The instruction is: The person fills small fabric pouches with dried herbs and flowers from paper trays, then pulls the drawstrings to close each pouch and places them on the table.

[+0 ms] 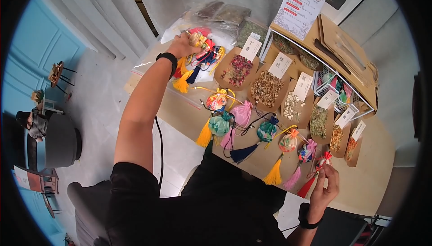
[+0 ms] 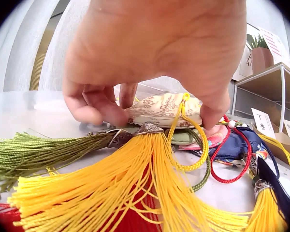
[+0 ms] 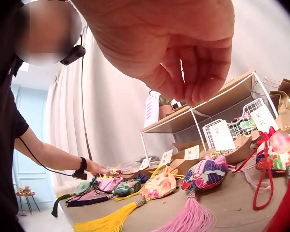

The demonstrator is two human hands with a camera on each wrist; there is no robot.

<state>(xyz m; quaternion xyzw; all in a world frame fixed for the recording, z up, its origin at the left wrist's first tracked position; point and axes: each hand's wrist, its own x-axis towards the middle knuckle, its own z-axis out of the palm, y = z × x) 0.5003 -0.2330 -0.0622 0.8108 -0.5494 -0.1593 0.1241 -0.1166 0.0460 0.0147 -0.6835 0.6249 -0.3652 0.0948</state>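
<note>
At the far left of the table my left hand (image 1: 182, 47) grips a cream printed sachet (image 2: 157, 110), thumb on one side and fingers on the other. A yellow tassel (image 2: 135, 179) spreads in front of it, beside a green tassel (image 2: 53, 152). Under and beside it lie more sachets, one dark blue (image 2: 232, 150), with cords. My right hand (image 1: 327, 187), fingers loosely curled with nothing between them, hovers close to a red-topped floral sachet (image 3: 279, 151). Left of that lies a purple floral sachet (image 3: 205, 174) with a pink tassel.
Several sachets, such as a green one (image 1: 219, 124) and a peach one (image 1: 288, 142), lie in a row along the front edge. Behind stand paper trays of dried herbs (image 1: 266, 88) with labels. A shelf (image 1: 346, 52) and a wire basket (image 1: 335, 90) stand at the back right.
</note>
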